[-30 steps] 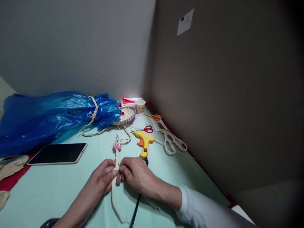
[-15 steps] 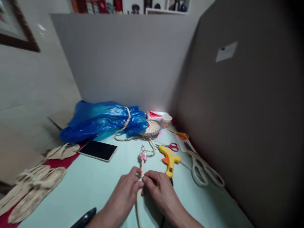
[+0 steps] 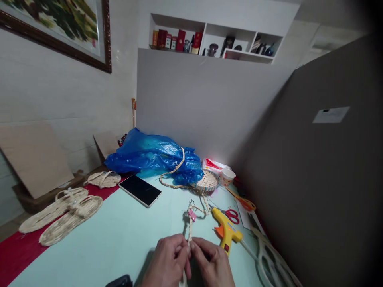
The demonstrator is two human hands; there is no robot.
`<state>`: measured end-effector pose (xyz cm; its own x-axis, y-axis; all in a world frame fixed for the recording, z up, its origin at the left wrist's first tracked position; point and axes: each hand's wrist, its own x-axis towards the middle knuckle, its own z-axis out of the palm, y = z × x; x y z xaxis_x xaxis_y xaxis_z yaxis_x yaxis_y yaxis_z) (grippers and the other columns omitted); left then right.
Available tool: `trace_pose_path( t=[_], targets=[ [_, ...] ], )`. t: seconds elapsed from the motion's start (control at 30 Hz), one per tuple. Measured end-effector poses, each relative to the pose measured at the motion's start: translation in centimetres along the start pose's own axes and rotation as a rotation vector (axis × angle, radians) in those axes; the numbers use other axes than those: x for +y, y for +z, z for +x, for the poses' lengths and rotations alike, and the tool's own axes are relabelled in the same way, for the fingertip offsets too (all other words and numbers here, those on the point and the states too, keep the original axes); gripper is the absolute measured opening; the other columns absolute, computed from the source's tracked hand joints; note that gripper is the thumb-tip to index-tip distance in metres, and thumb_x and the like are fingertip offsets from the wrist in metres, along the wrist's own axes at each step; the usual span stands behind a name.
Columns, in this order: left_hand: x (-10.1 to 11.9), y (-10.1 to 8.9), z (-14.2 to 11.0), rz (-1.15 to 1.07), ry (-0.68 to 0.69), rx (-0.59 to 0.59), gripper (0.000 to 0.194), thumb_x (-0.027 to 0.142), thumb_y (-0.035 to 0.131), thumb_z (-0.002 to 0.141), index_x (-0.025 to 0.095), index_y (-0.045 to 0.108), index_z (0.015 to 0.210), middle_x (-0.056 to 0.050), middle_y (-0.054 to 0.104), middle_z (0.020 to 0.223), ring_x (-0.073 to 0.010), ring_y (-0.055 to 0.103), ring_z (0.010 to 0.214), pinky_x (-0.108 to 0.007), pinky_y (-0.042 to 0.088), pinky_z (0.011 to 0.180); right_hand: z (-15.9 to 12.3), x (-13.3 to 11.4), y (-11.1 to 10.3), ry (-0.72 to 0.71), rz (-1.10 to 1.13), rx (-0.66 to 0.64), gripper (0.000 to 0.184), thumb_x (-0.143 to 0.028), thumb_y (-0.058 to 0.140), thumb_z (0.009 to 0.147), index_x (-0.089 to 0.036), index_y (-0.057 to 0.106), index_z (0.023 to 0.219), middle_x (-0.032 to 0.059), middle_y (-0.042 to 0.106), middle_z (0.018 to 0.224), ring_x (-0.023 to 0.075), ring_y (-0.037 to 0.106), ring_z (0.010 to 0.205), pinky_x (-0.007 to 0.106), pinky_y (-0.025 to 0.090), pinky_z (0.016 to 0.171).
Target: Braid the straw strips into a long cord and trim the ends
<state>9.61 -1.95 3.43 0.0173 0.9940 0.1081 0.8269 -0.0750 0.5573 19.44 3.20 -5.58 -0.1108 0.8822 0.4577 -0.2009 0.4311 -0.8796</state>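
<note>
Since a second ago the view has swung up and left: the shelf (image 3: 249, 58) and picture (image 3: 74, 24) have come into sight, while both hands stay on the braid. The braid (image 3: 190, 232) runs nearer than the clip (image 3: 192, 215), its near end between the fingertips. The left hand (image 3: 170, 259) pinches that end, thumb against fingers; the right hand (image 3: 211, 261) pinches it from the other side, the two sets of fingertips just touching or nearly so. A loose strip (image 3: 182, 280) shows below the left fingers. Right of the clip lie the red scissors (image 3: 232, 216) and, slightly nearer, the glue gun (image 3: 229, 231). Beyond the clip is the basket (image 3: 208, 180), with the bag (image 3: 155, 157) to its left. Left of the clip lie the phone (image 3: 140, 190) and, farther out, the sandals (image 3: 72, 221).
</note>
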Motion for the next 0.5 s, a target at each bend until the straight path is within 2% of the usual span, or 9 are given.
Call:
trace_pose_path(
  t=[0.1, 0.17, 0.27, 0.37, 0.43, 0.5],
  targets=[
    [0.3, -0.1, -0.5, 0.094, 0.015, 0.037, 0.027, 0.040, 0.039, 0.088, 0.024, 0.051, 0.070, -0.007, 0.069, 0.057, -0.0207, 0.062, 0.056, -0.030, 0.043, 0.059, 0.1, 0.5, 0.0, 0.013, 0.034, -0.021, 0.057, -0.068, 0.055, 0.083, -0.015, 0.075, 0.075, 0.0059, 0.064, 0.063, 0.0220, 0.055, 0.066, 0.029, 0.042, 0.063],
    [0.4, -0.3, -0.8, 0.173, 0.028, 0.048, 0.027, 0.035, 0.039, 0.089, 0.024, 0.054, 0.069, -0.008, 0.072, 0.060, -0.0222, 0.064, 0.056, -0.030, 0.042, 0.057, 0.3, 0.5, -0.1, 0.025, 0.050, -0.023, 0.058, -0.070, 0.057, 0.080, -0.016, 0.073, 0.070, 0.0051, 0.061, 0.061, 0.0205, 0.052, 0.063, 0.028, 0.040, 0.061],
    [0.3, -0.5, -1.0, 0.302, 0.080, 0.039, 0.028, 0.029, 0.040, 0.091, 0.023, 0.061, 0.074, -0.013, 0.076, 0.071, -0.0274, 0.069, 0.065, -0.033, 0.042, 0.060, 0.3, -0.2, -0.4, 0.091, 0.133, -0.083, 0.054, -0.068, 0.061, 0.079, -0.016, 0.067, 0.063, 0.0007, 0.048, 0.054, 0.0150, 0.040, 0.054, 0.026, 0.032, 0.052],
    [0.1, -0.5, -1.4, 0.404, 0.156, 0.015, 0.033, 0.025, 0.036, 0.094, 0.019, 0.068, 0.091, -0.019, 0.077, 0.091, -0.0357, 0.071, 0.084, -0.040, 0.042, 0.071, 0.0, -1.5, -0.5, 0.162, 0.285, -0.148, 0.048, -0.061, 0.065, 0.077, -0.016, 0.061, 0.062, -0.0045, 0.034, 0.050, 0.0106, 0.026, 0.050, 0.024, 0.021, 0.047],
    [-0.1, -0.5, -1.5, 0.440, 0.190, -0.004, 0.037, 0.024, 0.031, 0.097, 0.018, 0.068, 0.098, -0.018, 0.077, 0.094, -0.0356, 0.071, 0.086, -0.042, 0.042, 0.075, -0.2, -2.3, -0.5, 0.172, 0.381, -0.131, 0.046, -0.058, 0.066, 0.078, -0.016, 0.059, 0.059, -0.0056, 0.032, 0.050, 0.0091, 0.024, 0.049, 0.023, 0.017, 0.047],
    [-0.3, -0.5, -1.6, 0.566, 0.262, -0.038, 0.039, 0.023, 0.029, 0.098, 0.020, 0.068, 0.095, -0.015, 0.076, 0.092, -0.0335, 0.071, 0.087, -0.041, 0.043, 0.075, -0.3, -2.9, -0.4, 0.210, 0.445, -0.112, 0.042, -0.052, 0.067, 0.078, -0.014, 0.062, 0.061, -0.0060, 0.033, 0.050, 0.0082, 0.023, 0.049, 0.022, 0.016, 0.047]
  ],
)
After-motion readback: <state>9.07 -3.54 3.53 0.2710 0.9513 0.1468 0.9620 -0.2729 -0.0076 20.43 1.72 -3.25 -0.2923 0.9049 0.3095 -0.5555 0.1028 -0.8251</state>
